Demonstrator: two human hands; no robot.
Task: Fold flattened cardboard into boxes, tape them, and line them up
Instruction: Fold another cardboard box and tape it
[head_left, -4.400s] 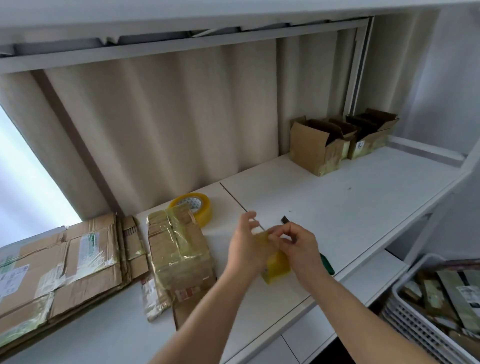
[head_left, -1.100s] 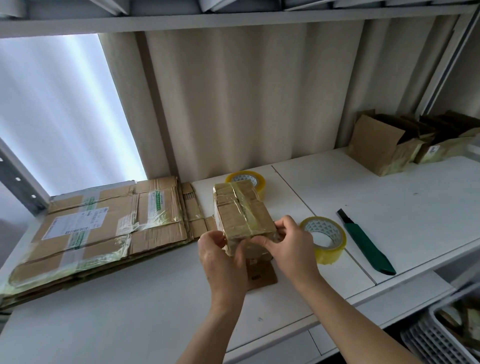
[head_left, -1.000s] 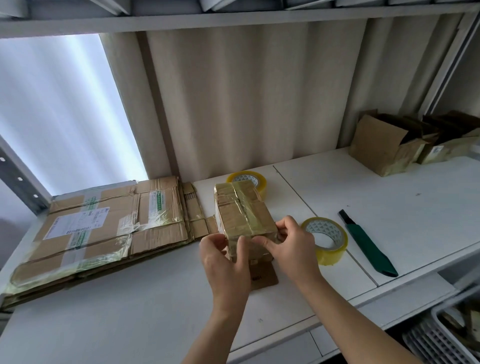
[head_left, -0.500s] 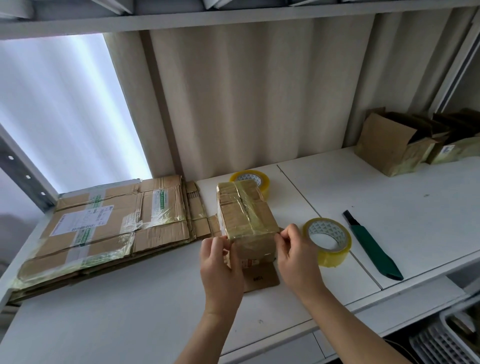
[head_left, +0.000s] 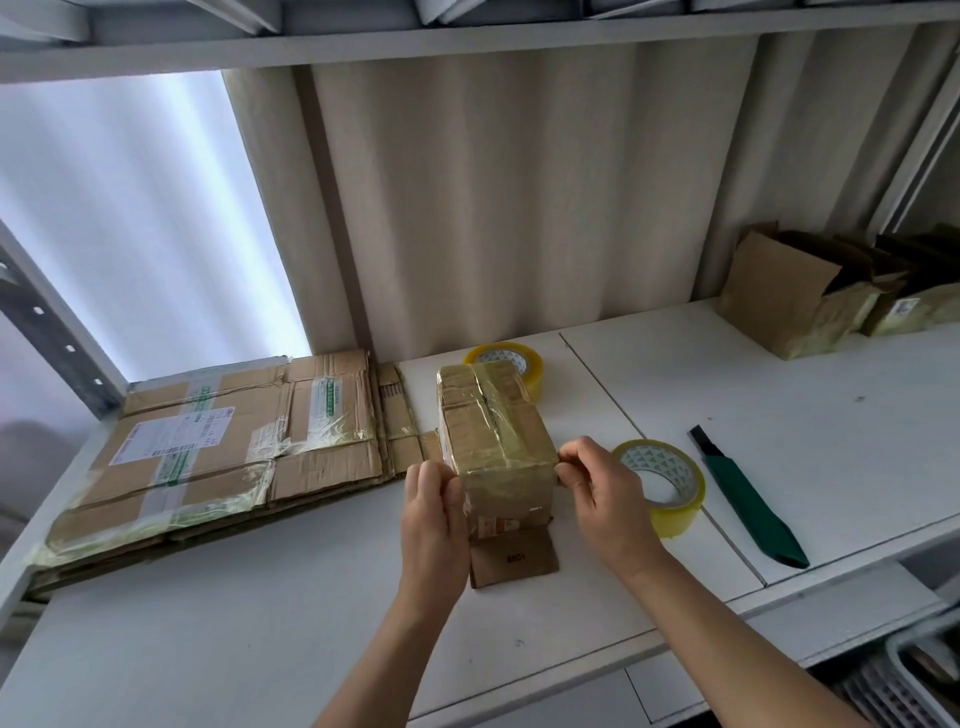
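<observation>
Head view: small brown cardboard box wrapped in yellowish tape sits on white shelf, between both hands. Left hand grasps near-left edge, right hand pinches near-right edge, likely pressing tape ends flat. Loose flap juts out beneath, toward wrists. Yellow tape roll just beside right hand, within reach; second roll beyond box. Green-handled knife further right. Flattened cardboard stack left of left hand. Finished open boxes lined far right.

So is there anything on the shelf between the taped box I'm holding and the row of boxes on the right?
Nothing blocks it: white shelf lies bare between taped brown cardboard box and open brown boxes.
</observation>
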